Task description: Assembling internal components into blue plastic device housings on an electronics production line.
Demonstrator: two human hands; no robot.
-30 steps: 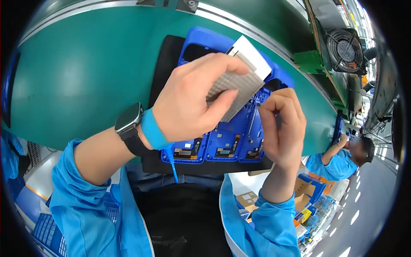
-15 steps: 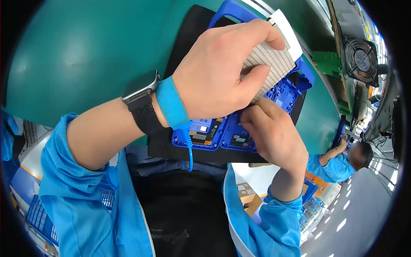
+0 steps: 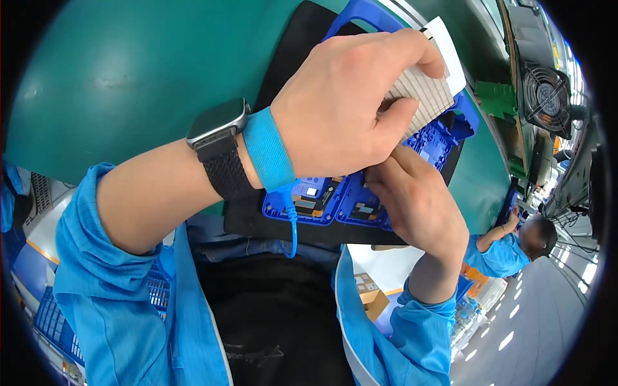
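Note:
My left hand grips a sheet of beige strips with a white edge, its thumb and fingers curled over it. Beneath that palm, my right hand is closed in a pinch; its fingertips are partly hidden, so whatever they hold does not show. Blue plastic housings with dark electronic parts lie under both hands: one housing at the left, another beside it, and more blue parts to the right. A blue frame rises beyond my left hand.
A black mat lies on the green table. From my blue wristband a blue cord hangs toward my lap. At the right stand a round fan and a co-worker in blue. An open cardboard box sits below the table edge.
Both hands have shifted slightly to the right in the picture, and the striped sheet has moved with the left one. The hands keep nearly the same pose.

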